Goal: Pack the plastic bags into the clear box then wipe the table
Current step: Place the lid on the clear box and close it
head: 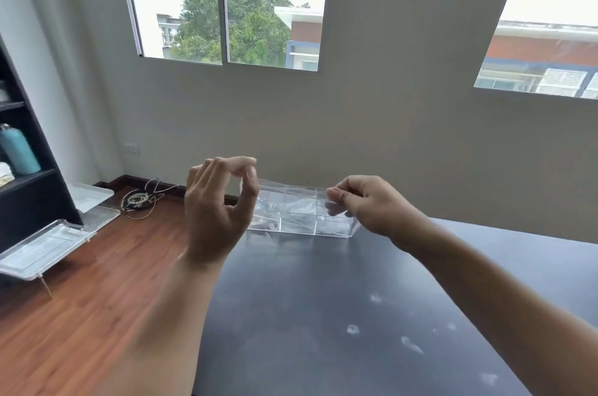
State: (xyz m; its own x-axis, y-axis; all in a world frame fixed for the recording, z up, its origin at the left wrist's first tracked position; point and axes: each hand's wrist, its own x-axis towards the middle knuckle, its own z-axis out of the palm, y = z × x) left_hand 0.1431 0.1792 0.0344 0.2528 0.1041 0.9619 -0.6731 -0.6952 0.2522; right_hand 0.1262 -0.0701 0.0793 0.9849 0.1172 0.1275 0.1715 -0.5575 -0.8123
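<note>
The clear box (pixel 299 227), split into several compartments, stands at the far end of the dark table (pixel 323 314); crumpled clear plastic shows inside it. Just above the box, a thin clear plastic bag (pixel 291 193) stretches between my hands and is hard to tell apart from the box walls. My left hand (pixel 216 211) is raised at the box's left end, thumb and fingers pinched together on the bag's left edge. My right hand (pixel 365 204) pinches the bag's right edge over the box's right end.
White smudges (pixel 411 344) dot the near right of the table. The table's left edge drops to a wooden floor with clear acrylic trays (pixel 48 250) and a coil of cable (pixel 139 201). A black shelf with a teal bottle (pixel 17 149) stands at the far left.
</note>
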